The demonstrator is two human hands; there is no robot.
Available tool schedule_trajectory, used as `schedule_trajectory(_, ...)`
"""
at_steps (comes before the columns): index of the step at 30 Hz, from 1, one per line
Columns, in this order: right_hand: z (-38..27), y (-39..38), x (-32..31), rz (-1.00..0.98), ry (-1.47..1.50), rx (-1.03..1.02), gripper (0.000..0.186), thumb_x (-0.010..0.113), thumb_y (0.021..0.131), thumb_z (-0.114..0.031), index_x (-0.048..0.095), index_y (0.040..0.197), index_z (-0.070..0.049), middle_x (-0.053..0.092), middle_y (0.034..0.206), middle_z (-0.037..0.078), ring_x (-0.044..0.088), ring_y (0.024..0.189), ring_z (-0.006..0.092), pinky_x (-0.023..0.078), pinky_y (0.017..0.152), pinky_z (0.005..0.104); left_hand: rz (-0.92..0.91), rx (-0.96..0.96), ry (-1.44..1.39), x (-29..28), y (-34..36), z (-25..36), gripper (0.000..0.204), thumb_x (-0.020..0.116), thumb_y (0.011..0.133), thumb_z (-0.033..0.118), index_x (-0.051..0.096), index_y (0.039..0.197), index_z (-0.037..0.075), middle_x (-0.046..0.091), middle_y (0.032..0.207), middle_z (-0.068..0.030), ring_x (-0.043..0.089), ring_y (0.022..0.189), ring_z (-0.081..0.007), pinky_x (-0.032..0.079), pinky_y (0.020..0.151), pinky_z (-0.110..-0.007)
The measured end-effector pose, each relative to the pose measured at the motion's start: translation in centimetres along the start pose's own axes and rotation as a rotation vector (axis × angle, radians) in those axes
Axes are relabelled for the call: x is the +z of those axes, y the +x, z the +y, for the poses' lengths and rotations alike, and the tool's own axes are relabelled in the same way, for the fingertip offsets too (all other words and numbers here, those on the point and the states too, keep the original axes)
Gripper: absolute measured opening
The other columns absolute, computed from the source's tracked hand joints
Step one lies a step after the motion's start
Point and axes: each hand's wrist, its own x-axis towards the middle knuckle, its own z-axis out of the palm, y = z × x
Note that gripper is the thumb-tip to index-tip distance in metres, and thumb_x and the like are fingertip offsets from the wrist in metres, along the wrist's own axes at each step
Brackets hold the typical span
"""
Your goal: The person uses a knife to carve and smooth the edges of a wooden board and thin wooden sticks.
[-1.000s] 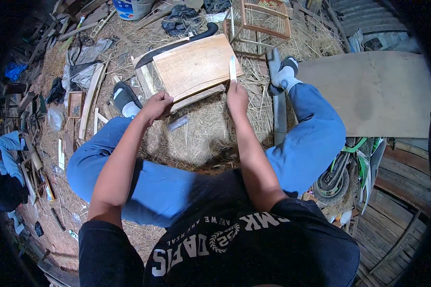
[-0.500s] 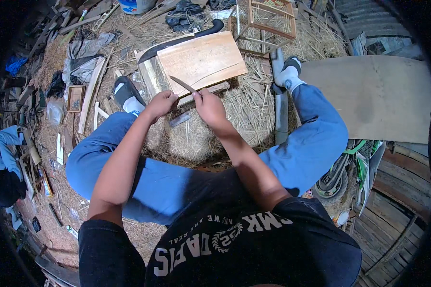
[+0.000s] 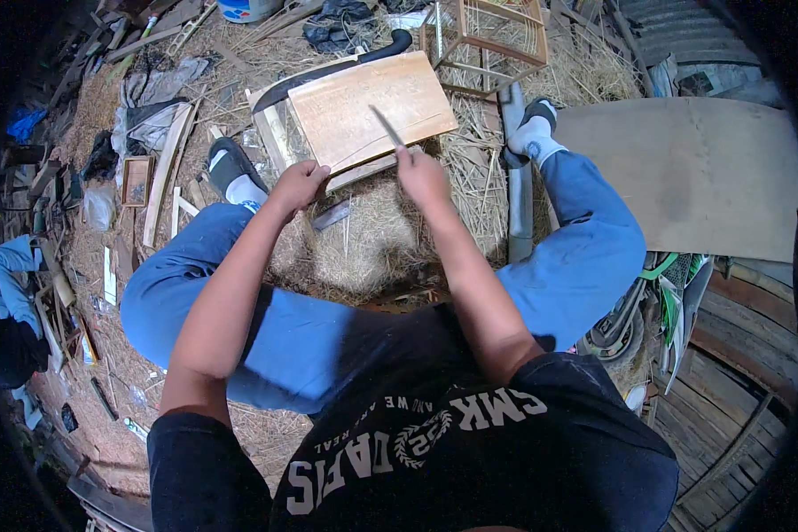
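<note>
The right hand (image 3: 425, 180), fingers wrapped around a knife (image 3: 384, 122), angles its blade over a board (image 3: 341, 105); the left hand (image 3: 298, 187) curls at the board's near-left corner, what it pinches, if anything, unclear.

A slim grey metal knife (image 3: 387, 127) is blurred, its handle hidden in the right hand (image 3: 424, 177). At its far edge, a pale rectangular wooden board (image 3: 350, 105) covers part of a black, curved-handled tool (image 3: 381, 52). The view's top edge crops a white-and-blue bucket (image 3: 246, 9).
</note>
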Motion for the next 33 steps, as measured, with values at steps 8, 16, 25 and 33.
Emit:
schedule_trajectory(8,-1.1,-1.3,-0.7,-0.058,-0.249,-0.15,0.058,0.034,0.103,-0.048,0.072,0.097,-0.004,0.071,0.089,0.021,0.068,0.084,0.0417,0.053,0.08,0.0525,-0.003,-0.046,-0.086,0.2,0.4,-1.7,0.037,0.062,0.098,0.031,0.056,0.071,0.006,0.052,0.061,0.0004,0.044,0.054,-0.0107,0.037,0.05,-0.031)
schedule_trajectory(16,-1.5,-2.5,-0.3,-0.033,-0.33,-0.197,0.058,0.029,0.105,-0.044,0.072,0.094,-0.006,0.072,0.088,0.02,0.069,0.079,0.0389,0.055,0.073,0.0515,-0.057,-0.102,-0.184,-0.3,1.5,-2.6,0.037,0.064,0.097,0.03,0.055,0.07,0.007,0.05,0.06,0.0014,0.043,0.052,-0.0103,0.036,0.048,-0.03)
schedule_trajectory(25,0.4,-0.7,-2.0,-0.02,-0.353,-0.179,0.062,0.029,0.105,-0.045,0.071,0.094,-0.001,0.071,0.091,0.024,0.069,0.084,0.0426,0.055,0.078,0.053,-0.049,-0.066,-0.11,-0.3,0.7,-1.6,0.034,0.064,0.097,0.03,0.055,0.073,0.008,0.051,0.061,0.0015,0.045,0.052,-0.0103,0.037,0.048,-0.03)
schedule_trajectory(33,3.2,1.1,-3.1,0.047,-0.421,-0.176,0.06,0.029,0.105,-0.041,0.073,0.09,-0.003,0.072,0.092,0.021,0.07,0.082,0.0405,0.055,0.075,0.0537,-0.045,-0.122,-0.128,0.0,0.5,-0.6,0.034,0.065,0.096,0.03,0.056,0.072,0.008,0.051,0.062,0.002,0.042,0.054,-0.0095,0.036,0.049,-0.03)
